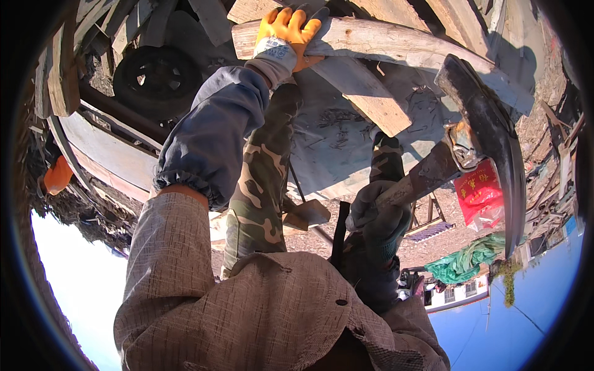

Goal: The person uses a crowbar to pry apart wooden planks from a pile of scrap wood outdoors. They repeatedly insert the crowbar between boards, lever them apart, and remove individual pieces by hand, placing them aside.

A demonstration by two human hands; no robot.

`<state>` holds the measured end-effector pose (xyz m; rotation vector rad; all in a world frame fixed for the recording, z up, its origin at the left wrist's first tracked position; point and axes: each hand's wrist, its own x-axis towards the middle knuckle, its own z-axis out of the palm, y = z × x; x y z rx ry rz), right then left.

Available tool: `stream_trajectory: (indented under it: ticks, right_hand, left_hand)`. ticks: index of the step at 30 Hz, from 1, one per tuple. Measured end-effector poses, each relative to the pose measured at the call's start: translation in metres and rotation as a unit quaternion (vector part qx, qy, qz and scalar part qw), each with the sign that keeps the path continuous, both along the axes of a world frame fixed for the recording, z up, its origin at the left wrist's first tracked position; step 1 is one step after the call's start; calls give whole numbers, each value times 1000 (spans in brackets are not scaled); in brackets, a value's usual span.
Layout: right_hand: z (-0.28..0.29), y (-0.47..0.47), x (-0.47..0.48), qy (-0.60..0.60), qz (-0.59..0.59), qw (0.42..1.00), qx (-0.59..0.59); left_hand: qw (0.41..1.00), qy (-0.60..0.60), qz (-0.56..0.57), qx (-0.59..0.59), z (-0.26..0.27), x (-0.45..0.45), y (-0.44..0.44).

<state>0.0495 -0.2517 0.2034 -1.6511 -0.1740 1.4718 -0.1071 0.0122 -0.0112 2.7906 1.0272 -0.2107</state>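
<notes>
My left hand [285,39] wears an orange-coated work glove and grips a weathered wooden board [399,44] near its left end. The fingers lie over its far edge and the thumb rests on the near side. Crossing under this board is a shorter plank [371,99]. My right hand [378,218], in a dark glove, holds the handle of a hammer [487,111] with a long curved claw. The hammer head is raised close to the camera, right of the boards. It hides part of what lies behind it.
A black wheel [155,81] lies at the left, beside stacked timber [62,69]. More planks [455,23] are piled beyond my left hand. A wooden block [306,215] is near my camouflage-clad legs [260,185]. At the right are a red bag [480,192] bearing writing and green sheeting [468,259].
</notes>
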Motion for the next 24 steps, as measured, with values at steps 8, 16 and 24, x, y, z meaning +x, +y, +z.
stream_trajectory:
  ticks: [8, 16, 24]
  right_hand:
    - [-57, 11, -19, 53, -4, 978, -204]
    - [-48, -22, -3, 112, -13, 993, -17]
    - [-4, -3, 1, 66, -65, 970, -224]
  left_hand:
    - [997, 81, 4, -8, 7, 0, -8]
    - [997, 72, 11, -39, 2, 1, -4]
    - [996, 81, 2, -47, 8, -2, -5]
